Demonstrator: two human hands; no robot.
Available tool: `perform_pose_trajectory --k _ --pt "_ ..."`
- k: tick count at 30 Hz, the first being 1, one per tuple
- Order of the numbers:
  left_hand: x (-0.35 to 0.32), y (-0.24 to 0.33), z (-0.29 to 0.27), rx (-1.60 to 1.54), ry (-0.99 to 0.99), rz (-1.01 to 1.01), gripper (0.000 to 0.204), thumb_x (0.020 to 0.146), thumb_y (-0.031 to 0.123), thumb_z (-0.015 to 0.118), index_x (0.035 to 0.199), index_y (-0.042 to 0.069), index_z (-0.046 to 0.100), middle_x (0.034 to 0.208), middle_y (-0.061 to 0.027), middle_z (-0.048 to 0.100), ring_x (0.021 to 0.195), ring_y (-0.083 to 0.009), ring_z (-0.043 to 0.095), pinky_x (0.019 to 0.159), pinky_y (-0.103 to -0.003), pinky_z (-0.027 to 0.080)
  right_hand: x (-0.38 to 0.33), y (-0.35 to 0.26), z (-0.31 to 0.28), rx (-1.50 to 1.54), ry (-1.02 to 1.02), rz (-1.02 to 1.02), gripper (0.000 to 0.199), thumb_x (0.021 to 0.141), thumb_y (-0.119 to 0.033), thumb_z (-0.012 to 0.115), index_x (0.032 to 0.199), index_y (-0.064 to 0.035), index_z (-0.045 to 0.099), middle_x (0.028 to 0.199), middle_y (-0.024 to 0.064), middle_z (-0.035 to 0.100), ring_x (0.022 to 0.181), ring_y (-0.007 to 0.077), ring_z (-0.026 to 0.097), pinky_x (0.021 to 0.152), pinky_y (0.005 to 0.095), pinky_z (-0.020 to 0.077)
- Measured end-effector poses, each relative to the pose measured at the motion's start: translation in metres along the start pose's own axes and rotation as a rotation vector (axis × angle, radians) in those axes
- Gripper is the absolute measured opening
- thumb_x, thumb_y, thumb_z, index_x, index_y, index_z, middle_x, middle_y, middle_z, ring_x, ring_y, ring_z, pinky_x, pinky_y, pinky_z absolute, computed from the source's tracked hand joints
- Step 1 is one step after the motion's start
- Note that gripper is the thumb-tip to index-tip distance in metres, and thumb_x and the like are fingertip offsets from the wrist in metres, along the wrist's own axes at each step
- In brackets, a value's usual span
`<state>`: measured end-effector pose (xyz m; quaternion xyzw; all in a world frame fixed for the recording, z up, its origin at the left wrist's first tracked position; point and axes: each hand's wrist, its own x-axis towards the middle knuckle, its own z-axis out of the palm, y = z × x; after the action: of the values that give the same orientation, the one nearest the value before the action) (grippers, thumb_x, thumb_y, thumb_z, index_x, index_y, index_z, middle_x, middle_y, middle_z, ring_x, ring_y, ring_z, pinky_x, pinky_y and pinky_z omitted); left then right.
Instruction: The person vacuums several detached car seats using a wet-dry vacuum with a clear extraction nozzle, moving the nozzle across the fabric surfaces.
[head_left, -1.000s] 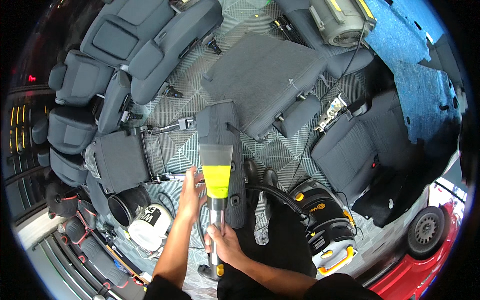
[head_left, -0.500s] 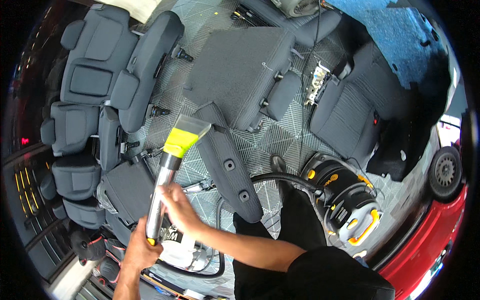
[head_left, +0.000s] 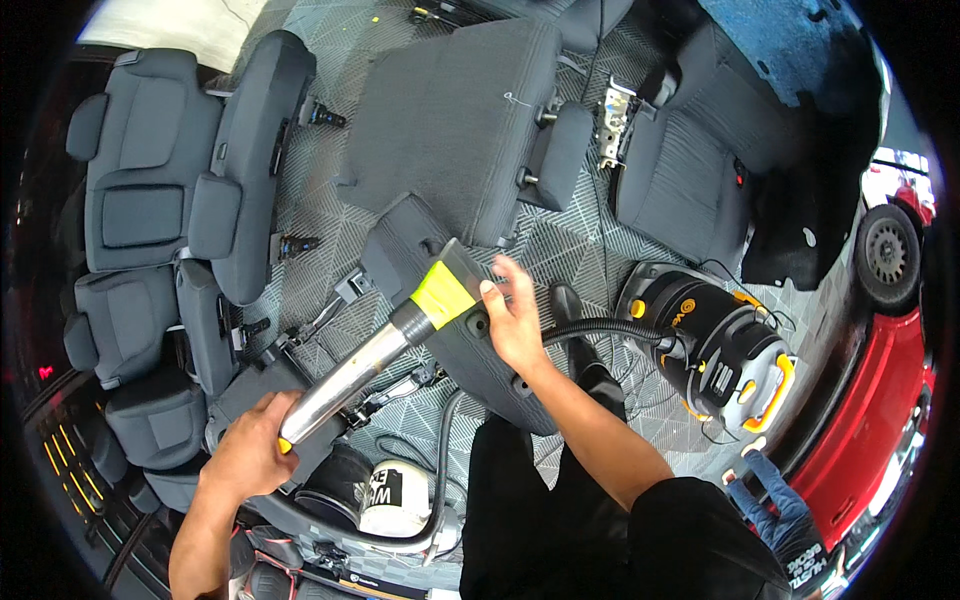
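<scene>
My left hand is wrapped around the rear end of a shiny metal vacuum wand. The wand slants up to the right and ends in a flat clear nozzle with a bright yellow-green band. Beside the nozzle's right edge is my right hand, its fingers apart; whether the thumb touches the nozzle is hard to tell. Below the nozzle lies a long dark grey seat cushion with round holes. A black corrugated hose runs to a black and yellow vacuum cleaner on the right.
Removed grey car seats line the left. A large seat back lies ahead, another seat to its right. A white bucket stands near my feet. At lower right, a person in jeans is beside a red car.
The nozzle end has swung right and down, over the long cushion. My right hand has left the metal tube and moved up beside the nozzle. My left hand keeps its grip.
</scene>
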<state>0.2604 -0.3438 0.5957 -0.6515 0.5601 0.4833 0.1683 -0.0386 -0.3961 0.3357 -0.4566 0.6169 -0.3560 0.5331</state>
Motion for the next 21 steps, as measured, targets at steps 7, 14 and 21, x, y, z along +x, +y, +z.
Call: perform_pose_trajectory --k 7,14,21 --pt "-0.001 -0.007 0.009 0.063 0.010 -0.054 0.067 0.068 -0.004 0.069 0.132 0.004 0.051 0.113 -0.0246 0.062 0.102 -0.0467 0.064 0.087 -0.051 0.053 -0.006 0.009 0.009 -0.275 -0.171 0.062 0.051 0.108 -0.044 0.039 0.144 -0.0136 0.057 0.144 0.0162 0.055 0.134 0.0364 0.049 0.116 0.0434 0.0344" --pt "-0.008 0.001 -0.007 0.091 0.001 -0.044 0.066 0.068 -0.004 0.069 0.131 0.004 0.051 0.114 -0.0251 0.061 0.104 -0.0481 0.063 0.089 -0.050 0.053 -0.004 0.018 0.011 -0.260 -0.214 0.098 0.050 0.105 -0.045 0.043 0.147 -0.0209 0.055 0.149 0.0120 0.051 0.135 0.0353 0.048 0.116 0.0426 0.0354" --pt "-0.015 -0.031 0.019 -0.006 0.006 -0.004 0.068 0.066 -0.005 0.070 0.130 0.003 0.051 0.114 -0.0243 0.061 0.106 -0.0472 0.063 0.089 -0.049 0.052 -0.009 0.001 0.011 -0.281 -0.220 0.094 0.050 0.102 -0.044 0.051 0.147 -0.0232 0.055 0.149 0.0116 0.052 0.135 0.0347 0.048 0.115 0.0428 0.0358"
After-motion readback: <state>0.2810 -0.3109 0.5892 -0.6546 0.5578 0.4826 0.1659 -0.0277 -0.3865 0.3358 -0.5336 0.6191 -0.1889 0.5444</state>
